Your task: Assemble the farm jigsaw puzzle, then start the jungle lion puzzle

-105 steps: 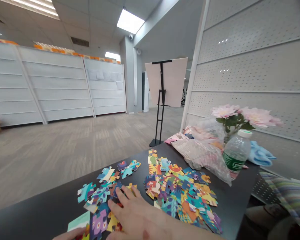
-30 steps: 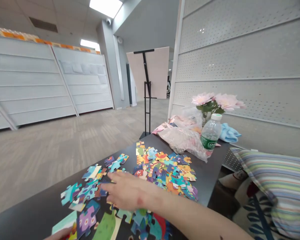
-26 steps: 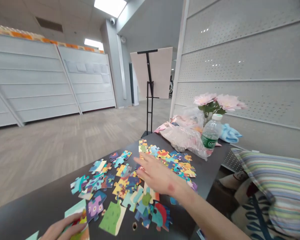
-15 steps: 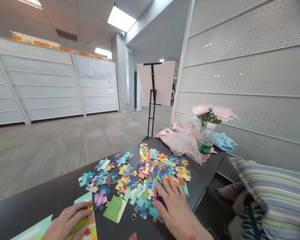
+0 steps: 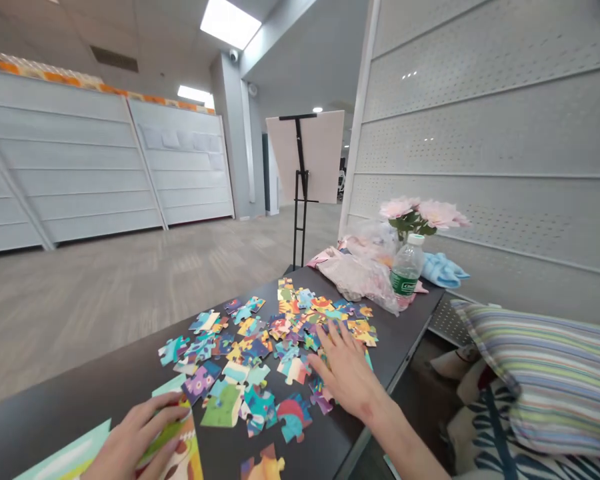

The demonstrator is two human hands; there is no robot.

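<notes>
My right hand (image 5: 347, 367) lies palm down with its fingers spread over the right side of a loose heap of colourful jigsaw puzzle pieces (image 5: 250, 347). Its fingers touch the pieces. At the lower left, my left hand (image 5: 135, 437) rests over a green, yellow and brown puzzle section (image 5: 187, 450), fingers apart and slightly bent; part of that section is hidden under the hand. A green piece (image 5: 223, 407) and a round red and blue piece (image 5: 293, 417) lie between my hands. An orange piece (image 5: 263, 465) lies at the bottom edge of the view.
The dark table (image 5: 105, 373) carries a clear bottle (image 5: 407, 267) with a green label, a crumpled plastic bag (image 5: 363, 273), pink flowers (image 5: 425, 212) and a blue cloth (image 5: 444, 270). A striped cushion (image 5: 555, 373) is at the right. An easel (image 5: 300, 187) stands beyond the table.
My right hand has shifted across the heap. Pieces near it have spread, and several now lie lower and nearer to me. My left hand has stayed almost in place.
</notes>
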